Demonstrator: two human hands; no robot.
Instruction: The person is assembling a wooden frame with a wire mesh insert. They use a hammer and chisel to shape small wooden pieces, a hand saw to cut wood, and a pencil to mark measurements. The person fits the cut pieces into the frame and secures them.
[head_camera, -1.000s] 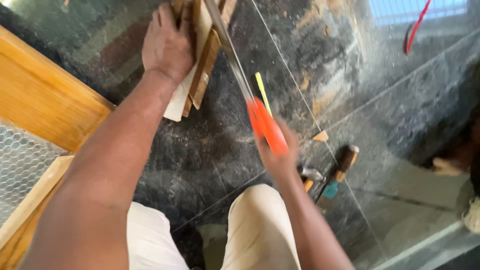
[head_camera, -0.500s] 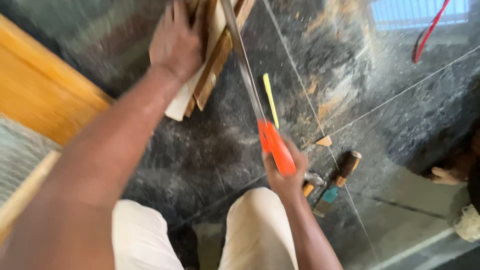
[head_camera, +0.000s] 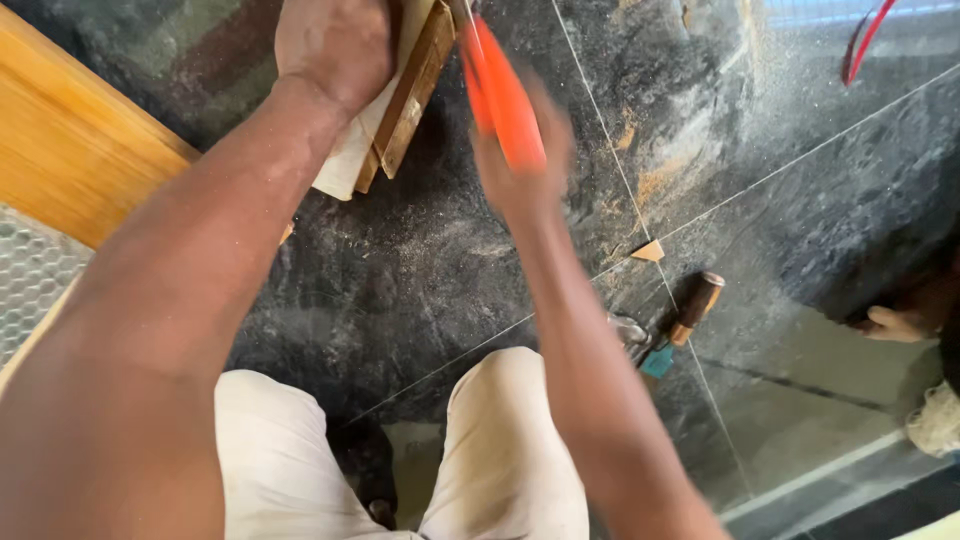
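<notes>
Sawing is the step in hand: the left hand (head_camera: 335, 45) presses flat on the wooden strips (head_camera: 405, 95) at the far floor, while the right hand (head_camera: 520, 170), grip closed around the orange saw handle (head_camera: 500, 95), works just beside them. A steady hold seems needed.

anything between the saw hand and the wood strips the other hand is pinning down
Nothing visible does. The right hand grips the orange saw handle right beside the wood strips, which the left hand presses on the dark stone floor. The hammer and small wood chip lie off to the side.
</notes>
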